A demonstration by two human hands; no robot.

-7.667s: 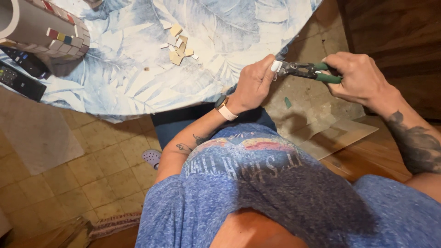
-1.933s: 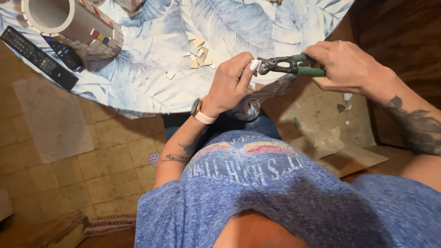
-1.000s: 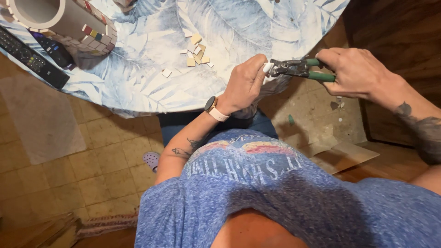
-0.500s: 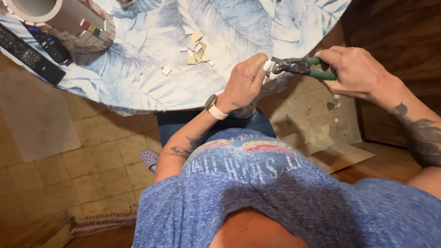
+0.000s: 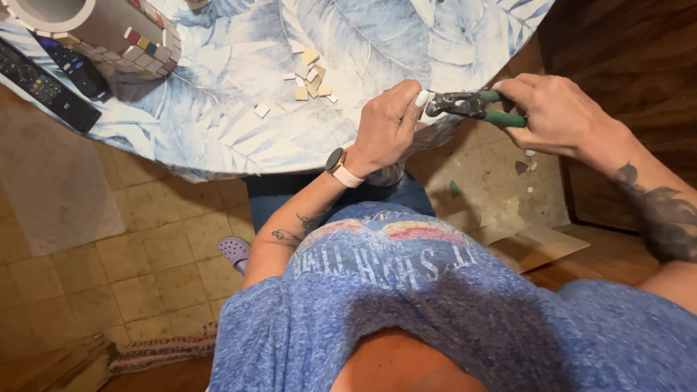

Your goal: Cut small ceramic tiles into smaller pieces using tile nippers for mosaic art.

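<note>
At the edge of the round table (image 5: pixel 239 138), covered with a blue-and-white leaf-print cloth, your left hand (image 5: pixel 388 123) pinches a small white tile piece (image 5: pixel 430 96) between thumb and fingertips, fingers curled tight around it. Your right hand (image 5: pixel 555 112) is wrapped closed around the green handles of the tile nippers (image 5: pixel 472 107), whose metal head meets the tile piece right beside your left fingertips; whether the blades have bitten shut I cannot tell. Both hands hover just off the table's rim, above the worn tile floor (image 5: pixel 145 247). On your left wrist sits a smartwatch (image 5: pixel 337 161) with a pale band.

Farther in on the cloth lies a small heap of cut tile fragments (image 5: pixel 311 76), beige and white, with one white square (image 5: pixel 261 110) lying apart from them. Near the far left stands a cylinder (image 5: pixel 109 29) partly faced with coloured mosaic squares, and just beside it lie two dark remote controls (image 5: pixel 51 87). Below your right hand, a flattened piece of cardboard (image 5: pixel 537 243) rests on the floor, with a few chips scattered near it.
</note>
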